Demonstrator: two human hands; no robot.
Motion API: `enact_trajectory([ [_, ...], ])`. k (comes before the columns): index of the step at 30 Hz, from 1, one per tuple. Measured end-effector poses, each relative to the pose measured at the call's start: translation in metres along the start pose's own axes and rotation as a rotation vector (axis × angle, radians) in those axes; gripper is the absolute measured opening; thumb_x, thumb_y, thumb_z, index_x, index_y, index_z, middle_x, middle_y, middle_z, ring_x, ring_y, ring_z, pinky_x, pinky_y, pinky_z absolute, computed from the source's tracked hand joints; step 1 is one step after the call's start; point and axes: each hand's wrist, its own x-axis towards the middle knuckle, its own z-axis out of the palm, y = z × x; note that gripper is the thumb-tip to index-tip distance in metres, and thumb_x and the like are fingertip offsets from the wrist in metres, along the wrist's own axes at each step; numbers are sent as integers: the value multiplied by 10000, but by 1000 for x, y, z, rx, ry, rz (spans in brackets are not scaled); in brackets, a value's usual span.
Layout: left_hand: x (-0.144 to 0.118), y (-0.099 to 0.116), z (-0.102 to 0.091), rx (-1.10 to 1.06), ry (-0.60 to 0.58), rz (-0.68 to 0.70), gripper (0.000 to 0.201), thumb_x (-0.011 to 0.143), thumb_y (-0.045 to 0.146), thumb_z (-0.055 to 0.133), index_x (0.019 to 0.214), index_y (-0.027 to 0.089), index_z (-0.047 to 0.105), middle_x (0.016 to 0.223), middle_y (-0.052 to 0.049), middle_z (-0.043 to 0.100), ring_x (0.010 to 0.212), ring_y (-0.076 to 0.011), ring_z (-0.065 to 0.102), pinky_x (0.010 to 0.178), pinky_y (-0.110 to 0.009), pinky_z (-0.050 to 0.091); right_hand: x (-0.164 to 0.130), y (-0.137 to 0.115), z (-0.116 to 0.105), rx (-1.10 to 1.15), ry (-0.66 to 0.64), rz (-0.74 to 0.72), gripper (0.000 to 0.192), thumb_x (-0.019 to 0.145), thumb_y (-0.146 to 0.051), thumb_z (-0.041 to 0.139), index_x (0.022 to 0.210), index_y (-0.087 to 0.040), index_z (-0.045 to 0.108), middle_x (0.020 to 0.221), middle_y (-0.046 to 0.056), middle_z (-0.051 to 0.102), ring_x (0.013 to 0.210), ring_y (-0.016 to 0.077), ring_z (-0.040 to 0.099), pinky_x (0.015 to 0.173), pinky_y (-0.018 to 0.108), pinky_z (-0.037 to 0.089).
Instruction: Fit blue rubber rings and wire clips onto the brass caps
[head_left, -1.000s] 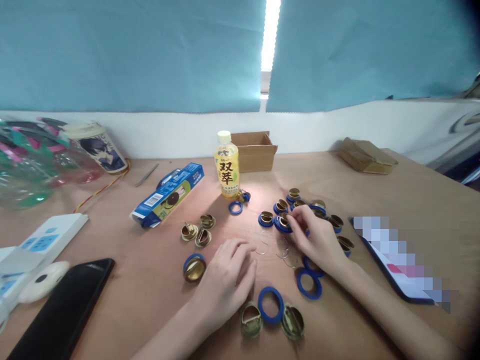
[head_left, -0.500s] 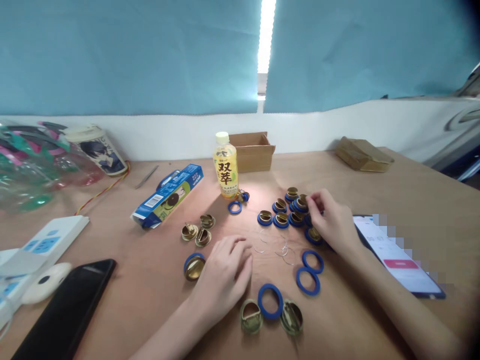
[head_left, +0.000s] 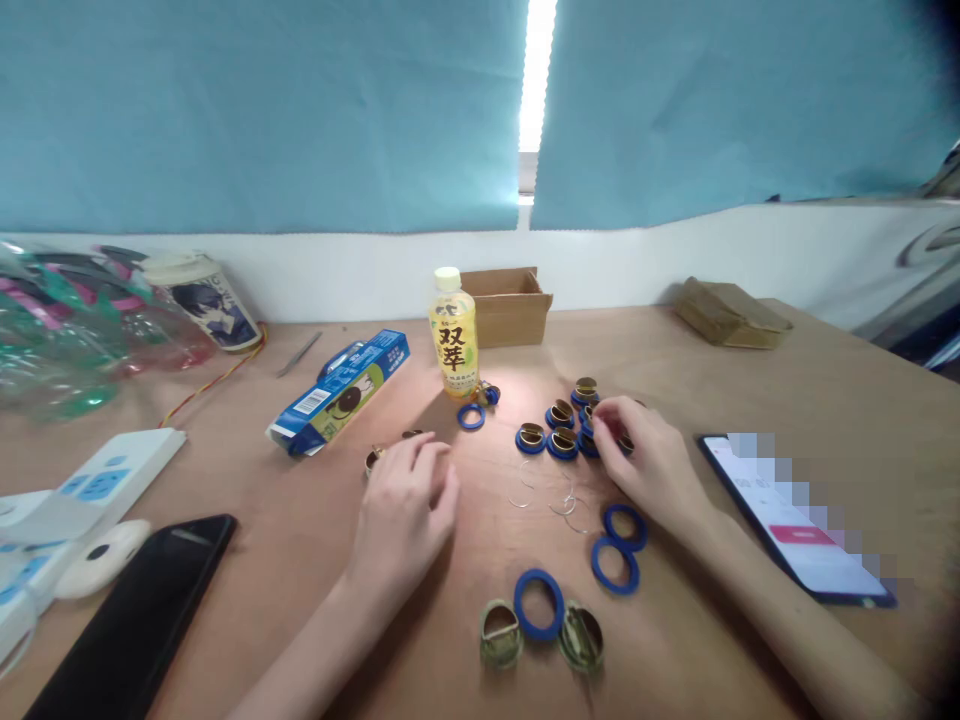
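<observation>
Nearest edge: black phone (head_left: 127, 615) lying flat at lower left, white round gadget (head_left: 101, 556) just beside it. Centre front: two brass caps (head_left: 501, 634) flanking a blue ring (head_left: 539, 603), touching it on both sides. Two more blue rings (head_left: 615, 563) overlap a bit further right. Lit smartphone (head_left: 795, 520) at right, screen up.

Left hand (head_left: 405, 510) palm down, fingers curled loosely over a cluster of loose brass caps (head_left: 373, 459); fingertips touch or cover them, can't tell if one is actually pinched. Thin clear rings (head_left: 551, 492) lie on the wooden table (head_left: 285, 520) between the hands.

Right hand (head_left: 645, 465) palm down, fingers bent onto the group of blue-ringed brass caps (head_left: 561, 441); fingertips on the right side of the group, grip hidden.

Further back: single small blue ring (head_left: 471, 416) near a yellow drink bottle (head_left: 453, 335), upright. Blue carton (head_left: 339, 390) lying on its side left of it. Open cardboard box (head_left: 508, 303) behind the bottle, flat brown packet (head_left: 731, 313) far right. White power strip (head_left: 90, 482) and plastic-wrapped items (head_left: 67, 325) at left. Blue curtain (head_left: 262, 110) at back.
</observation>
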Motion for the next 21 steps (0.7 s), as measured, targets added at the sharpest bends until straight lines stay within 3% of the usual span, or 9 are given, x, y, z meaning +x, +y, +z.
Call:
enact_trajectory([
  [2,6,-8,-3,123,33,-91,182,912,217,528,1051,153,628,1101,-144,666,1050,-331,619,926,-456,508,-2,-10,-3,89,-36,-63,81,937,-212,504,920,-194,580,798,42,658,709,187,608,683,293,437],
  [6,8,-11,-5,296,-19,-218,217,902,213,521,1067,127,632,965,-129,648,951,-329,632,783,-395,542,-10,-30,-7,355,-376,-108,132,966,-224,489,866,-198,571,632,-35,548,543,114,491,542,241,366],
  [9,4,-6,-2,351,-68,-228,235,912,217,514,1103,136,624,965,-119,632,928,-313,635,710,-361,541,-17,-43,-7,454,-639,-122,86,899,-256,614,849,-196,578,623,-64,522,548,91,488,521,221,337],
  [13,0,-4,2,363,-129,-215,255,914,207,518,1135,116,609,985,-132,618,935,-316,634,719,-368,547,-26,-51,-4,473,-894,-97,169,787,-278,738,825,-203,592,642,-81,559,576,78,524,503,198,314],
  [16,-1,-7,2,290,-164,-178,216,922,175,498,1105,126,602,998,-134,622,976,-322,632,777,-390,552,-29,-52,-1,441,-933,-103,217,738,-285,779,826,-206,596,684,-82,583,606,77,526,522,199,312],
  [21,-4,-1,4,77,-229,19,166,954,159,473,1079,171,583,1035,-106,633,975,-286,644,808,-390,564,-31,-49,5,421,-893,-122,143,735,-137,690,784,-196,569,667,-82,556,587,70,480,533,205,291],
])
